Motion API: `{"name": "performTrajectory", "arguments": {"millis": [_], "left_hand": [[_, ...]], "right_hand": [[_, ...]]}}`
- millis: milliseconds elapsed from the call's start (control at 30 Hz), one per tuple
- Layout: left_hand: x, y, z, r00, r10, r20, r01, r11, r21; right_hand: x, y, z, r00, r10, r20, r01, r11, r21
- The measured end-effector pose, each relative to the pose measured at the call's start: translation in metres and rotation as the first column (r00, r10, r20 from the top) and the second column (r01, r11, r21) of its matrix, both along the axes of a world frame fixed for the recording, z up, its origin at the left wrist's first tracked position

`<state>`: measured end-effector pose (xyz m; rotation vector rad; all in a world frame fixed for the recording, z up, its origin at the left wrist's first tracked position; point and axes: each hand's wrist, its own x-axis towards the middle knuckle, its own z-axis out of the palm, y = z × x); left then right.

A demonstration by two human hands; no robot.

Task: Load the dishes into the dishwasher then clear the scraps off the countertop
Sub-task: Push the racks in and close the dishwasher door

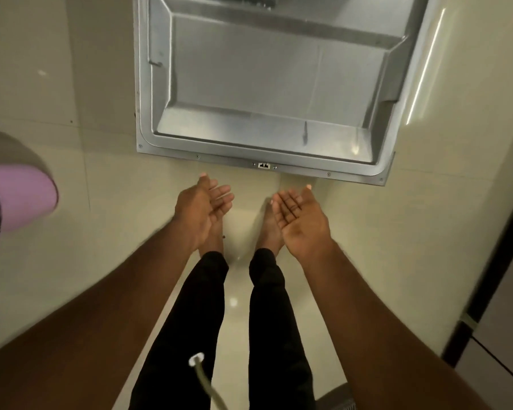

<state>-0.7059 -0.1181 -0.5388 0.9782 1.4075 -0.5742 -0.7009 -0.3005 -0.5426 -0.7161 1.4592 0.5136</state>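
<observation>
The dishwasher door (267, 84) is lying folded flat and open just ahead of the person's bare feet, while the left hand (203, 213) and right hand (301, 218) are hovering near its front edge, palms up, fingers relaxed, holding nothing. Being stiff sheet metal and probably heavy on its hinge, it is likely best lifted by that front edge near the latch (264, 166). Glossy cream floor tiles (80, 202) are reflecting light all round, and no dishes or countertop are showing.

Bare forearms with no sleeves, close-fitting black trousers (187, 315) reaching the ankles, bare feet (268, 229), and a pale cord (203, 380) hanging in front.
</observation>
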Motion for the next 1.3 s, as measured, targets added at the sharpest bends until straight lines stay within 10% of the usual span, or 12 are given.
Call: {"name": "performTrajectory", "arguments": {"millis": [667, 1100, 1300], "left_hand": [[0.028, 0.02, -0.113, 0.81, 0.582, 0.076, -0.569, 0.81, -0.14], [0.061, 0.005, 0.109, 0.804, 0.592, 0.06, -0.591, 0.806, -0.034], [0.104, 0.002, 0.257, 0.873, 0.3, 0.385, -0.314, 0.949, -0.028]], "right_hand": [[0.022, -0.01, -0.116, 0.857, -0.503, 0.109, 0.478, 0.856, 0.196], [0.044, -0.001, 0.102, 0.85, -0.505, 0.151, 0.498, 0.863, 0.085], [0.094, 0.007, 0.246, 0.909, -0.225, 0.35, 0.286, 0.948, -0.136]]}}
